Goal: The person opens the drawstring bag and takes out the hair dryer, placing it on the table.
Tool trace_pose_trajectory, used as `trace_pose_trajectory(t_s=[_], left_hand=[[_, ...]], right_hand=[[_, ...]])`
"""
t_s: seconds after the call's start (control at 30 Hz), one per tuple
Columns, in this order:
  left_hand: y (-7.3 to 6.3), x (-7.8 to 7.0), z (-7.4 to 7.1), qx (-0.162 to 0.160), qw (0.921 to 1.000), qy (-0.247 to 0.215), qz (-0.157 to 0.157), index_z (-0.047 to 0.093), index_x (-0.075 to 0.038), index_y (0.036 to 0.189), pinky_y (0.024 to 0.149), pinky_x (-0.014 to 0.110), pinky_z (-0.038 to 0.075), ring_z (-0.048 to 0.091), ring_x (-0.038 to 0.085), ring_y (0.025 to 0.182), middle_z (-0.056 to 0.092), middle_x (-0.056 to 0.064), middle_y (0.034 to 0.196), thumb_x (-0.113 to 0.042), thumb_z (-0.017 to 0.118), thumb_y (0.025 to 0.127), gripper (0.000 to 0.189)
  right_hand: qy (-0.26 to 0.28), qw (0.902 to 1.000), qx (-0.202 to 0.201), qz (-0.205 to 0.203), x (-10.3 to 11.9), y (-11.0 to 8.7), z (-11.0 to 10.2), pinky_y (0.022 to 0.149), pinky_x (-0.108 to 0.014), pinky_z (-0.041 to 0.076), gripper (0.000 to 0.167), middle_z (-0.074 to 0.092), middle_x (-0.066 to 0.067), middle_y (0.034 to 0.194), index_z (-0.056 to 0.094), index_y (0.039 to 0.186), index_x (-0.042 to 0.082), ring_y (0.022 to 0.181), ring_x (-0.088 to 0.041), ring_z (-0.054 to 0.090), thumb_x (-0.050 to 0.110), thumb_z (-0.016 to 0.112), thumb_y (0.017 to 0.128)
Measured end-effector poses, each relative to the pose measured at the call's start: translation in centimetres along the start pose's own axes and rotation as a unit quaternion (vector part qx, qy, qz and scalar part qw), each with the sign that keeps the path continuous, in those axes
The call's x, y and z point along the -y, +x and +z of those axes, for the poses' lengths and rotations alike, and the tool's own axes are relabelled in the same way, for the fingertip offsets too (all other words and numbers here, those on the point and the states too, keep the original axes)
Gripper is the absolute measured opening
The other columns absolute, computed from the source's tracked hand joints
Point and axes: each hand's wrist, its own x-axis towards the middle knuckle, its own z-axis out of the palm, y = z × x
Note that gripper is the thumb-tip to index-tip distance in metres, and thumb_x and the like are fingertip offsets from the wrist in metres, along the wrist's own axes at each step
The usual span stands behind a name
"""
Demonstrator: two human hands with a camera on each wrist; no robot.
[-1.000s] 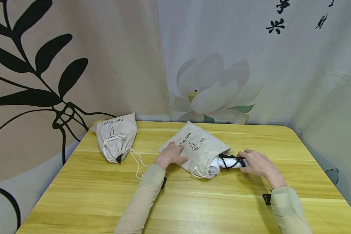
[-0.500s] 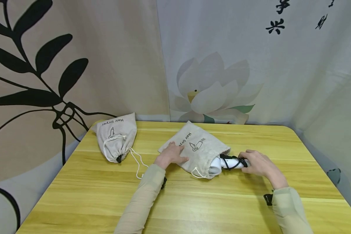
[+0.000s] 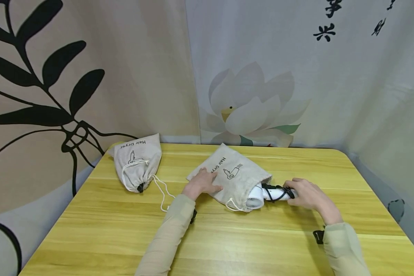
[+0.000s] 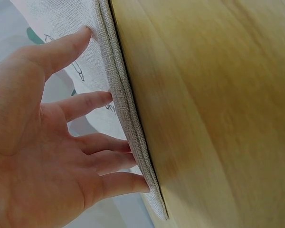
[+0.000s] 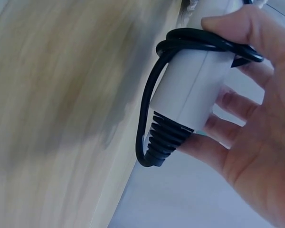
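Note:
A white hair dryer sticks partly out of the mouth of a light grey drawstring bag printed "Hair Dryer"; the rest of it is hidden inside. My right hand grips the end of its handle, thumb on one side and fingers round the other. Black cord is wound about that handle. At the bag's closed end, my left hand rests on the cloth with fingers spread, their tips pressing along the stitched seam in the left wrist view.
A second grey "Hair Dryer" bag lies at the back left of the wooden table. Its white drawstring trails toward my left forearm. A printed curtain stands behind the table.
My right hand has shifted slightly to the right, and a little more of the hair dryer shows outside the bag. My left hand and the bag have stayed in place.

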Motion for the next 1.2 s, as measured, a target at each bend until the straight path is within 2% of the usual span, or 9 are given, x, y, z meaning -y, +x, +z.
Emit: trace_pose_trajectory(t_s=[0.47,0.67,0.9,1.2], left_hand=[[0.15,0.00,0.21,0.003,0.9999,-0.009,-0.005,0.042,-0.015,0.144,0.110,0.060,0.030,0.021,0.039,0.144,0.039,0.017,0.149,-0.050,0.061,0.087,0.070],[0.13,-0.09,0.35,-0.007,0.9999,-0.011,-0.007,0.043,-0.013,0.143,0.110,0.057,0.032,0.022,0.039,0.144,0.045,0.014,0.146,-0.054,0.063,0.084,0.074],[0.06,-0.11,0.38,-0.021,0.9992,-0.005,-0.032,0.046,-0.014,0.141,0.102,0.062,0.037,0.031,0.039,0.137,0.041,0.023,0.144,-0.057,0.065,0.080,0.076],[-0.03,0.12,0.21,-0.020,0.9982,0.002,-0.057,0.044,-0.011,0.142,0.102,0.066,0.034,0.029,0.042,0.138,0.034,0.030,0.145,-0.058,0.065,0.080,0.081]], right_hand=[[0.009,0.9999,0.004,0.004,-0.24,-0.30,-0.27,0.059,-0.029,0.040,0.031,0.062,0.000,0.089,0.066,0.100,0.016,0.072,-0.013,0.048,0.018,0.074,0.070],[0.011,0.9999,0.007,0.006,-0.30,-0.43,-0.43,0.059,-0.029,0.039,0.032,0.062,-0.001,0.090,0.066,0.101,0.016,0.072,-0.013,0.049,0.018,0.074,0.070],[0.006,1.0000,0.001,-0.001,-0.60,-0.60,-0.50,0.060,-0.030,0.041,0.034,0.062,-0.002,0.091,0.066,0.103,0.015,0.073,-0.013,0.049,0.018,0.074,0.070],[0.010,0.9999,-0.003,-0.005,-0.67,-0.84,-0.74,0.062,-0.029,0.041,0.034,0.063,-0.001,0.092,0.066,0.102,0.014,0.073,-0.013,0.049,0.017,0.074,0.069]])
